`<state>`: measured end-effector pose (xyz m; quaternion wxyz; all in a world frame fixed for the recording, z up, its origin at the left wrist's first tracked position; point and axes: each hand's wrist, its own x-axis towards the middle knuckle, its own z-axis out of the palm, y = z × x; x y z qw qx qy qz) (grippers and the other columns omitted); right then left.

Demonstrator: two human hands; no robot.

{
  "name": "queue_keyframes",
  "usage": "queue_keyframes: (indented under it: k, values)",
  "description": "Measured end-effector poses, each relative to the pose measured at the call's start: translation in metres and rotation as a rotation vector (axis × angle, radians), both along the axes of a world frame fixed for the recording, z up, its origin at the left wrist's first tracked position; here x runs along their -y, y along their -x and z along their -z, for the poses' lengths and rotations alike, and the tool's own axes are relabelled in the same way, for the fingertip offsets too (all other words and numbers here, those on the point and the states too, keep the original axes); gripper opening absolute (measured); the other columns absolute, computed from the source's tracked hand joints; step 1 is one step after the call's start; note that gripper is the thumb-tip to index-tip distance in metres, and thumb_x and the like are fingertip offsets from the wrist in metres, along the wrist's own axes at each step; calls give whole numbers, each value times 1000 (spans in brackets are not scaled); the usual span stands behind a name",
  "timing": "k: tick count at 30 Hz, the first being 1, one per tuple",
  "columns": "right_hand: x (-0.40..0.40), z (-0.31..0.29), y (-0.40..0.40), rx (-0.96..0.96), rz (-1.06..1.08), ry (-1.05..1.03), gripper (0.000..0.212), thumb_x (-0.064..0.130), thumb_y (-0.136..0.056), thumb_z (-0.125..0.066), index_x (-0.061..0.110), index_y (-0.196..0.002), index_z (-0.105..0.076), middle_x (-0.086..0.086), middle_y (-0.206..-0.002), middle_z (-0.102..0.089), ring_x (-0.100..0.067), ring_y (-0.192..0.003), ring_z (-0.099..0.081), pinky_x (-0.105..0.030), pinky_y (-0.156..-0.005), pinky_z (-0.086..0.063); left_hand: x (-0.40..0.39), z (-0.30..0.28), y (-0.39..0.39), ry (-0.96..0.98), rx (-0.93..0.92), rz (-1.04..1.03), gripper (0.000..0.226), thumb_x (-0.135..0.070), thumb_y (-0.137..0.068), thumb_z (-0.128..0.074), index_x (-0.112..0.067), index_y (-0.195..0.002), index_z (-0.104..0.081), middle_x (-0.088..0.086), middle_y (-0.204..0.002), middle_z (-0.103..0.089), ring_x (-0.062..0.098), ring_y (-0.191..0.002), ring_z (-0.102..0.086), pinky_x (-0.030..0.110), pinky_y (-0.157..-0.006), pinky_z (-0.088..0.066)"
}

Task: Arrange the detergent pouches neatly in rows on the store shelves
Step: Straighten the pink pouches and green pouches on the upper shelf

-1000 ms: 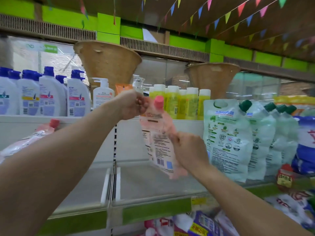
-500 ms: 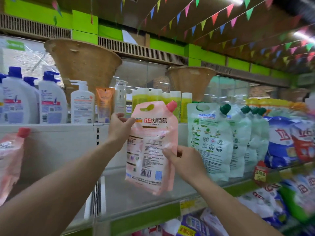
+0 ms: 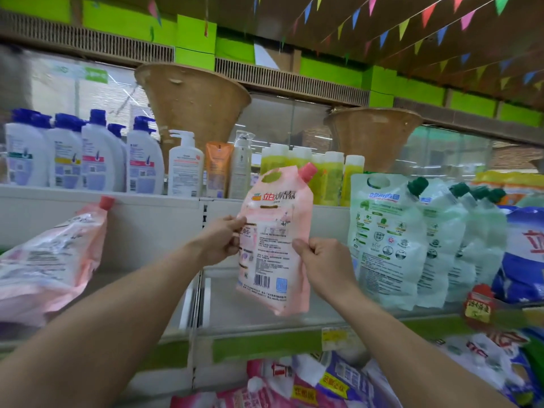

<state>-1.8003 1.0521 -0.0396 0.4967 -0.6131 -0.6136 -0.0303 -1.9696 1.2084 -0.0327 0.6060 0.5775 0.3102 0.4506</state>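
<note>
Soft pink spouted detergent pouch [image 3: 275,242] pinched upright by L hand [image 3: 219,240] & R hand [image 3: 323,265], fingers clamped on side seams, prob. to stand it left of pale green-capped pouches [image 3: 388,242].

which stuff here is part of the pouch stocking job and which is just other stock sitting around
Part of the job: pink pouch held by left hand and right hand; leaning pink pouch; green-capped pouches; shelf.

Just there: shampoo bottles, yellow bottles, baskets.
</note>
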Motion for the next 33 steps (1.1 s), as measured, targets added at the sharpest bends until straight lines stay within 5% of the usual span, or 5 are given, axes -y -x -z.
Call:
queue_keyframes:
  k: [9,15,25,33]
  values:
    - [-7,-17,82,145,4,-93,53,33,-94,-52,14,-47,-37,-3,-57,-49,-25,-59,-43,-33,-56,-17,-4,-31,45,-108,26,-259,18,-26,-101,-45,-13,-89,-47,4,-67,-56,11,-46,-44,21,-35,-32]
    - [-25,-10,150,241,42,-131,42,32,-97,-46,3,-73,-63,-17,-83,-65,-32,-72,-50,-31,-63,-24,-16,-37,96,-133,-14,-290,27,-24,-102,-44,-13,-77,-47,3,-63,-54,9,-40,-48,16,-33,-35]
    - [-29,16,205,234,195,-131,41,34,-97,-46,4,-82,-69,-16,-85,-66,-34,-77,-58,-35,-65,-34,-34,-15,130,-147,-195,-149,31,-18,-99,-38,-2,-89,-63,15,-77,-65,18,-55,-57,24,-51,-47]
    - [-20,13,209,196,281,28,34,41,-92,-50,12,-76,-58,-11,-86,-62,-26,-75,-53,-31,-62,-34,-8,-21,153,-220,-359,-134,19,-21,-99,-38,-11,-104,-53,5,-84,-59,16,-69,-51,27,-61,-41]
